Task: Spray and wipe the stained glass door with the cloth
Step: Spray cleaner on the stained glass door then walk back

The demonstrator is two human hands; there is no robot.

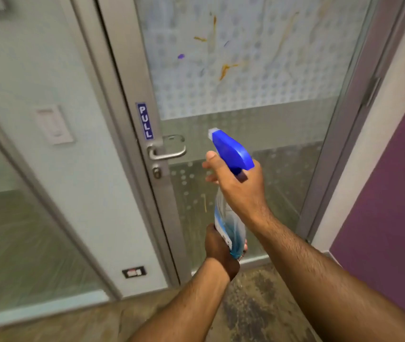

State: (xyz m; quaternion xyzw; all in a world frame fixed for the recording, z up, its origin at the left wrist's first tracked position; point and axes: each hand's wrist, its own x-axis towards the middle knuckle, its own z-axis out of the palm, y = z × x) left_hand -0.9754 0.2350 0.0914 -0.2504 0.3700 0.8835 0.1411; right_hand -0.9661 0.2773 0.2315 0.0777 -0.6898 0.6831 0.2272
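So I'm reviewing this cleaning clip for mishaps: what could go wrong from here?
1. The spray bottle nozzle sits well below the orange stains, so the spray may miss them.
2. Both hands, right hand and left hand, hold the bottle and no cloth is visible, so liquid might run down the glass door unwiped.

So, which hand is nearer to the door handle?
Right. The right hand grips the spray bottle neck just right of the door handle; the left hand holds its base, far below.

Closed frosted glass door streaked with brown and purple stains.
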